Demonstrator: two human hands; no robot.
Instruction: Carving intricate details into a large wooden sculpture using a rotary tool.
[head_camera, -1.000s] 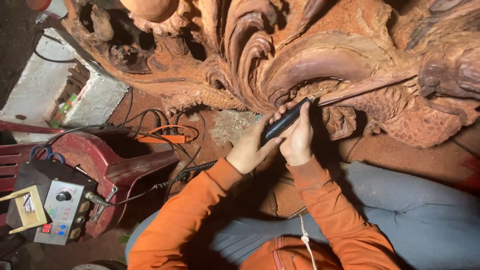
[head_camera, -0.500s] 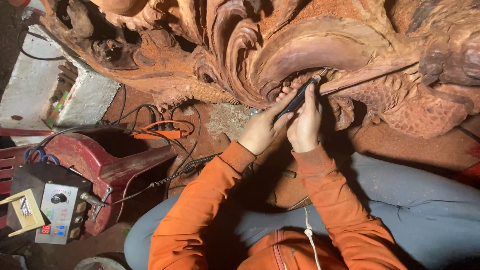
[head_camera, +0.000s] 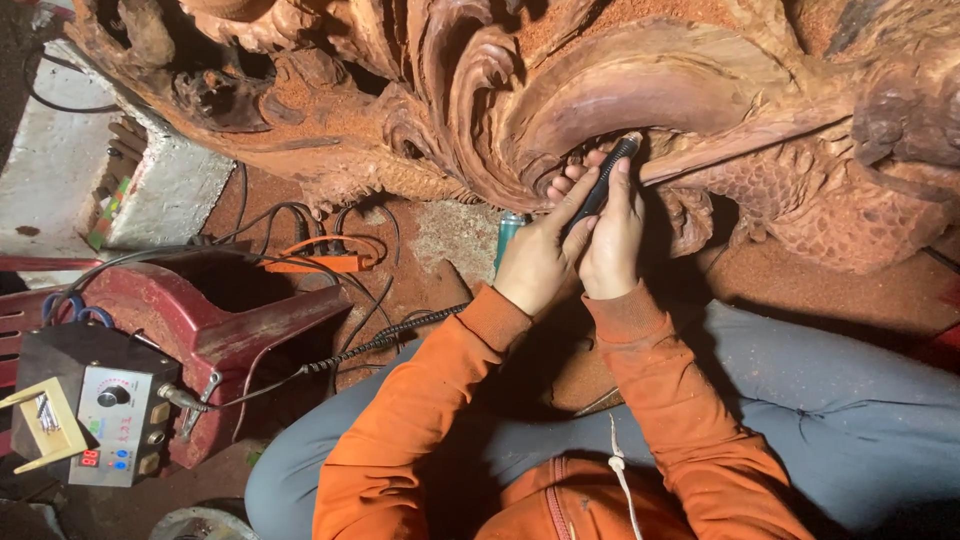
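Observation:
A large reddish wooden carving (head_camera: 620, 100) with scrolls and scales fills the top of the view. My left hand (head_camera: 535, 255) and my right hand (head_camera: 615, 245) are pressed together around a slim black rotary handpiece (head_camera: 605, 180). Its tip touches the underside of a curved ridge of the carving. Both arms wear orange sleeves. A black coiled cable (head_camera: 390, 335) runs from under my left forearm toward a grey control box (head_camera: 115, 425) with a dial at lower left.
A dark red plastic chair (head_camera: 210, 320) holds the control box. An orange power strip (head_camera: 320, 262) with tangled black cords lies on the dusty floor. White blocks (head_camera: 60, 170) stand at upper left. My grey-trousered legs (head_camera: 850, 410) spread across the bottom.
Both hands have shifted up and slightly right with the handpiece, its tip now deeper under the curved ridge. The view has also drifted a little.

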